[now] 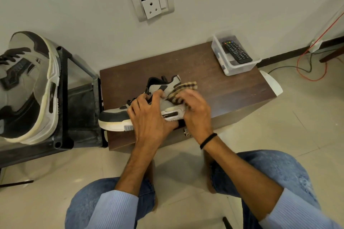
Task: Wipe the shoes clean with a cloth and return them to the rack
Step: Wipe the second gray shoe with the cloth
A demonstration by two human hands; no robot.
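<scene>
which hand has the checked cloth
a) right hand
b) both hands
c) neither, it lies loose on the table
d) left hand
a: the right hand holds the checked cloth against the heel end of the shoe, while the left hand grips the shoe's upper and holds no cloth.

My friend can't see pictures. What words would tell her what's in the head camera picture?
A person's left hand holds a grey and black shoe on a low wooden table while the right hand presses a checked cloth against its side. A matching shoe sits on a black rack to the left.
</scene>
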